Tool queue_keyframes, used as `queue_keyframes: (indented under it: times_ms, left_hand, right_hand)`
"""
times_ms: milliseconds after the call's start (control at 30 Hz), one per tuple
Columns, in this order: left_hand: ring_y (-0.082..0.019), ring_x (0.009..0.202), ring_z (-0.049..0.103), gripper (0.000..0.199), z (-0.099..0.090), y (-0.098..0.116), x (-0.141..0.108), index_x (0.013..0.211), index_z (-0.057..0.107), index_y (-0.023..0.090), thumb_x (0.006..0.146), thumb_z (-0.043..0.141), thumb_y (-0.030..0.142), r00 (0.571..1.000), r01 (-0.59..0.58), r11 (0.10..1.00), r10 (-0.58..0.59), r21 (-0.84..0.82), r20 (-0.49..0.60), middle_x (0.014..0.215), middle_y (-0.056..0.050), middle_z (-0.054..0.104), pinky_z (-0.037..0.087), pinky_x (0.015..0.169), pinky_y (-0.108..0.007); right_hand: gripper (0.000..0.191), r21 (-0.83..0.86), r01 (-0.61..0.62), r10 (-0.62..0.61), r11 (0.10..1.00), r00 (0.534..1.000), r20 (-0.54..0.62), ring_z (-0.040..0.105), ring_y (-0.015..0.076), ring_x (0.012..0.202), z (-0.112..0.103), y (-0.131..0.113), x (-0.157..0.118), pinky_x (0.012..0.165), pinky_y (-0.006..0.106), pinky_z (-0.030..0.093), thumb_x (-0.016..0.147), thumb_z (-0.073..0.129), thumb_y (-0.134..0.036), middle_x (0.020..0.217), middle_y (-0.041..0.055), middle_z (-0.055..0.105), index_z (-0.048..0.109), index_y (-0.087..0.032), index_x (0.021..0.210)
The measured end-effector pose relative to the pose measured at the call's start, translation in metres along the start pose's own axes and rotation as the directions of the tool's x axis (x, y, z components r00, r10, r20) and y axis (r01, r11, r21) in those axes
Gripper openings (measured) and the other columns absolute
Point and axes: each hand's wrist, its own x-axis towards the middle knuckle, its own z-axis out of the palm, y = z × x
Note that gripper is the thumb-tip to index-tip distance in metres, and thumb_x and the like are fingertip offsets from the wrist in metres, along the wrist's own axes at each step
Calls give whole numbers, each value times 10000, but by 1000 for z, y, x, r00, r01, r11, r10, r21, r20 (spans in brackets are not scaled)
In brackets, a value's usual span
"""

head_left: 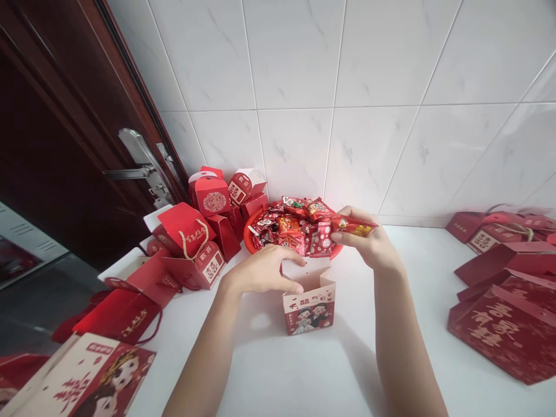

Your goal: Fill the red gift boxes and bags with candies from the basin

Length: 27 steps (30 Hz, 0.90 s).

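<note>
A small pink-and-red paper gift box, printed with a cartoon couple, stands upright with its top open. My left hand grips its upper left edge, thumb at the front and fingers behind. Beyond the box, a red bowl is heaped with red-wrapped candies. At the bowl's right side my right hand is closed on a long red candy packet, pinched between thumb and fingers above the table. The inside bottom of the box is hidden from me.
Several red gift boxes crowd the left side, with a larger cartoon-printed box at the near left. More dark red boxes lie along the right. A tiled wall rises behind the white table; a brown door stands left.
</note>
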Motion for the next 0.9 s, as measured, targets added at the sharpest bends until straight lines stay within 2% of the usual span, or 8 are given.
queue_keyframes:
  times_ms: [100,200,333,433,600,767,900]
  left_hand:
    - [-231,819,728,527,1,4,-3,1096,765,231,594,867,355,1000,19,1000,-19,1,-4,1101,-36,769,517,685,-261]
    - [-216,774,716,445,1,8,-5,1042,765,254,612,847,337,1000,-11,1000,11,-2,23,931,19,770,475,644,-245]
    - [-204,701,681,362,0,12,-6,984,760,245,638,825,335,998,24,999,-26,39,54,713,59,716,429,624,-248]
    - [-214,701,669,371,1,13,-6,998,759,237,639,810,318,997,35,997,-39,70,63,653,60,696,426,637,-258]
    - [-228,768,686,438,1,14,-6,1052,759,230,629,811,333,997,52,995,-57,86,53,750,40,731,433,633,-256]
    - [-242,801,709,431,3,9,-6,1044,771,249,625,818,339,1000,15,999,-15,29,25,791,18,750,457,645,-260]
    - [-242,807,709,455,4,5,-6,1063,765,253,626,822,364,999,32,999,-33,21,28,856,4,759,470,669,-267]
  right_hand:
    - [195,-114,-3,16,994,992,121,584,128,627,1,-7,-3,579,235,483,725,852,-235,714,-23,660,687,-197,823]
    - [185,-210,9,44,978,967,249,613,140,668,6,-15,-5,603,236,507,726,839,-213,760,-11,680,711,-192,858]
    - [123,-328,60,92,943,900,427,633,149,711,14,-17,-6,627,228,528,784,763,-178,796,-5,702,728,-199,900]
    - [123,-394,124,104,911,855,508,615,137,680,18,-14,-5,593,210,511,804,716,-142,794,-12,707,737,-202,909]
    - [158,-455,134,136,880,847,514,619,143,691,17,-13,-6,610,218,507,807,683,-104,822,-6,721,738,-196,923]
    - [142,-428,142,89,892,874,477,632,160,760,14,-16,-6,661,235,527,824,697,-133,861,7,713,732,-202,943]
    - [139,-315,72,63,946,915,398,651,173,813,18,-15,-7,682,248,549,812,749,-203,895,20,697,709,-200,945]
